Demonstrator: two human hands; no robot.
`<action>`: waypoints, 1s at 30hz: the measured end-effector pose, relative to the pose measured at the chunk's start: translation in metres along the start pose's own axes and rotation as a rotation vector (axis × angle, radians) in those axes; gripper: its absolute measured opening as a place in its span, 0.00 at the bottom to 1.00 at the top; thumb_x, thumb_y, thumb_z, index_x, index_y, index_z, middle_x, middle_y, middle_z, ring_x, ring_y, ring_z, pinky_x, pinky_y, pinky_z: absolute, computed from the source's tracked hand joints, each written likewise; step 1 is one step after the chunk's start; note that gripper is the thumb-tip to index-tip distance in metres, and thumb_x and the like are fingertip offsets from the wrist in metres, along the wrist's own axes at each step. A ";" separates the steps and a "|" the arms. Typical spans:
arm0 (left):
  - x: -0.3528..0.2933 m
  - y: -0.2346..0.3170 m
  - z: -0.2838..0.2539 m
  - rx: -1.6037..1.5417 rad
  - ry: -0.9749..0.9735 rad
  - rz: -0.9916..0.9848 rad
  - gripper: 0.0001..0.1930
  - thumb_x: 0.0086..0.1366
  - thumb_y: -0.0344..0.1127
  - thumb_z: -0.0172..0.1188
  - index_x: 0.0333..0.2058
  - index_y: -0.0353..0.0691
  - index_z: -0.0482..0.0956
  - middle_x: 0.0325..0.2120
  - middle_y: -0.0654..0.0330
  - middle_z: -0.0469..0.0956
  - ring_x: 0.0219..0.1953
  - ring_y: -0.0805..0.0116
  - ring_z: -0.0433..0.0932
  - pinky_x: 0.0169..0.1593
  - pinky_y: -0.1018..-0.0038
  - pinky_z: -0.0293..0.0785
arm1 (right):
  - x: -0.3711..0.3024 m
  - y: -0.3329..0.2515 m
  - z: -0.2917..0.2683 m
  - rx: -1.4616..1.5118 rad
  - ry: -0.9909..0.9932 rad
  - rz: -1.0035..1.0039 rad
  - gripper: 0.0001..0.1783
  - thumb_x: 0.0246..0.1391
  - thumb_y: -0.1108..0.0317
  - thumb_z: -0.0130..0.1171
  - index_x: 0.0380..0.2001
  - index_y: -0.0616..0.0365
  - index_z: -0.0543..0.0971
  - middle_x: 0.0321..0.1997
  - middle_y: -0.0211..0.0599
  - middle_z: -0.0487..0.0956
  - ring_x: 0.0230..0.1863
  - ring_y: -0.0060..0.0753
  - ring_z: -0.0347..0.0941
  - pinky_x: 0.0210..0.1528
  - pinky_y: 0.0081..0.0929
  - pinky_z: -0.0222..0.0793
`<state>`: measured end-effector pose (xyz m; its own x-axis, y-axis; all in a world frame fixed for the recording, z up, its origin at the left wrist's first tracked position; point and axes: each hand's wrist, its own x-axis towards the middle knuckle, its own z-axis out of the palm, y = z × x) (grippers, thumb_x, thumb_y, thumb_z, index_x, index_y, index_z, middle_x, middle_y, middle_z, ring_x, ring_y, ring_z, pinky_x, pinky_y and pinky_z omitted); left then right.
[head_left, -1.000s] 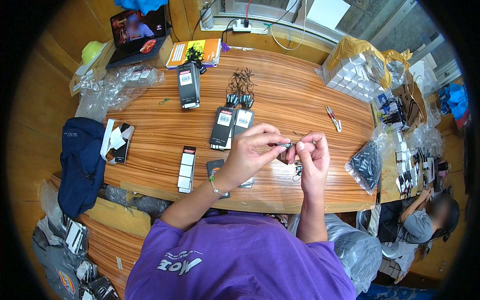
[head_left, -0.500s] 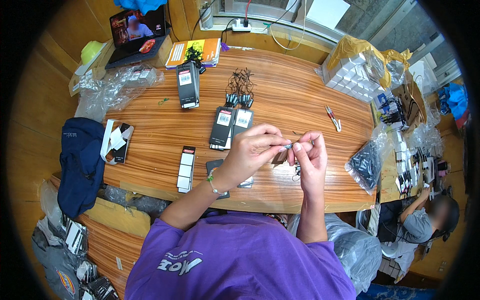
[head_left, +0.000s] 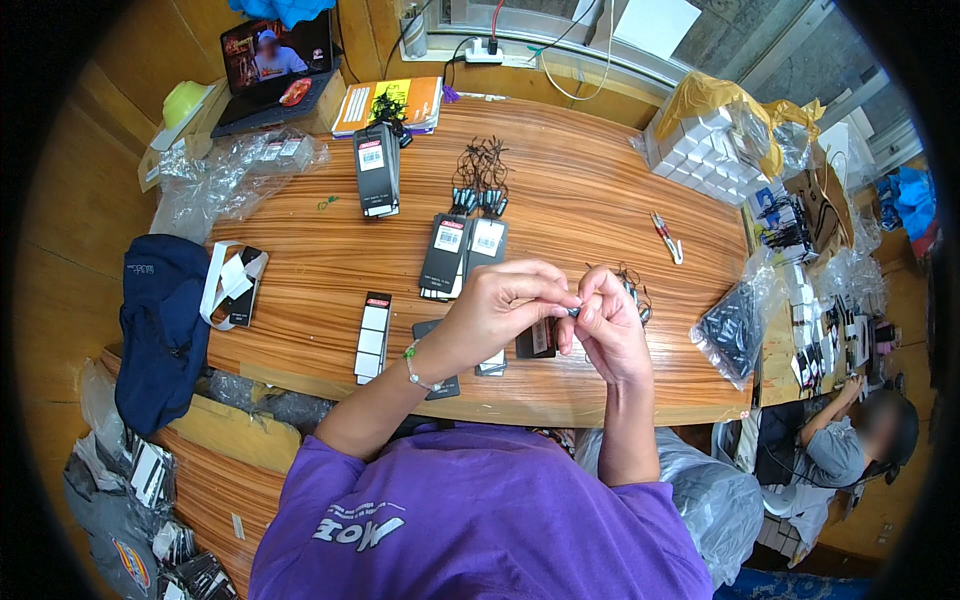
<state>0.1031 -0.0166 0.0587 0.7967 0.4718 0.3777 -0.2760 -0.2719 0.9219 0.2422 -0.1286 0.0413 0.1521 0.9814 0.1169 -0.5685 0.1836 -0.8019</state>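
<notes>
Presently, a small dark piece (head_left: 573,312) is pinched between fingertips of the left hand (head_left: 512,300) and right hand (head_left: 612,325), neither nearer; its long axis cannot be told. Bodyward of the fingertips, a dark card (head_left: 540,340) is seen.

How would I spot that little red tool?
Start at the striped wooden table and go to its right side. Between the block of white boxes and the clear bag of dark pieces lies the small tool. Its slim red-and-pale body sets it apart from both.
</notes>
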 end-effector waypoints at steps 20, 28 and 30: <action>-0.004 0.001 0.000 -0.019 0.072 0.015 0.09 0.53 0.20 0.58 0.32 0.37 0.82 0.32 0.59 0.77 0.34 0.72 0.75 0.37 0.79 0.71 | 0.001 0.005 0.007 0.050 -0.021 -0.034 0.09 0.57 0.68 0.50 0.38 0.56 0.62 0.21 0.40 0.74 0.24 0.29 0.70 0.29 0.21 0.65; -0.006 0.003 0.003 0.060 0.054 0.041 0.09 0.52 0.19 0.58 0.32 0.37 0.81 0.32 0.57 0.77 0.33 0.70 0.76 0.36 0.78 0.72 | -0.003 0.005 0.010 0.044 0.030 -0.019 0.09 0.57 0.71 0.50 0.37 0.56 0.62 0.21 0.40 0.73 0.22 0.27 0.69 0.27 0.19 0.64; -0.007 -0.002 0.003 0.110 0.072 0.098 0.08 0.52 0.22 0.58 0.33 0.37 0.81 0.31 0.58 0.77 0.33 0.67 0.76 0.36 0.77 0.72 | -0.002 0.006 0.010 0.052 0.037 -0.003 0.09 0.57 0.71 0.50 0.37 0.57 0.62 0.21 0.40 0.73 0.23 0.27 0.69 0.27 0.19 0.64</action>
<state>0.0995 -0.0223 0.0539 0.7274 0.4962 0.4739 -0.2865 -0.4079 0.8669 0.2302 -0.1293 0.0418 0.1828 0.9784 0.0968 -0.6091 0.1899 -0.7700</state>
